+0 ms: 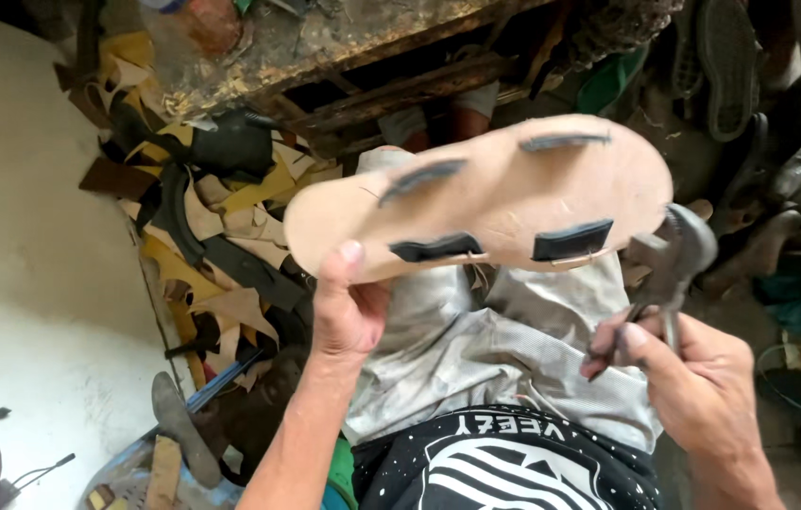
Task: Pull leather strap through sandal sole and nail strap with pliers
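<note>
Head camera looks down on a seated person's lap, where the left hand pinches the heel end of a tan leather sandal sole, thumb pressed on its upturned underside and fingers hidden beneath. The sole is held tilted in the air above the knees, its toe end pointing to the right. Four dark strap ends poke through slots and lie folded flat on the bare leather, two along the near edge and two along the far edge.

The right hand is closed round the handles of metal lasting pincers, whose head stands just beside the sole's near right edge, close to the nearest strap end but not visibly biting it.

The step in hand looks like pulling and seating the straps on the underside. The next move would call for bringing the pincer head onto a strap tab while the left hand keeps the sole steady against the pull.

Around the lap lie leather scraps heaped on the floor at left, and a worn wooden bench stands above.
</note>
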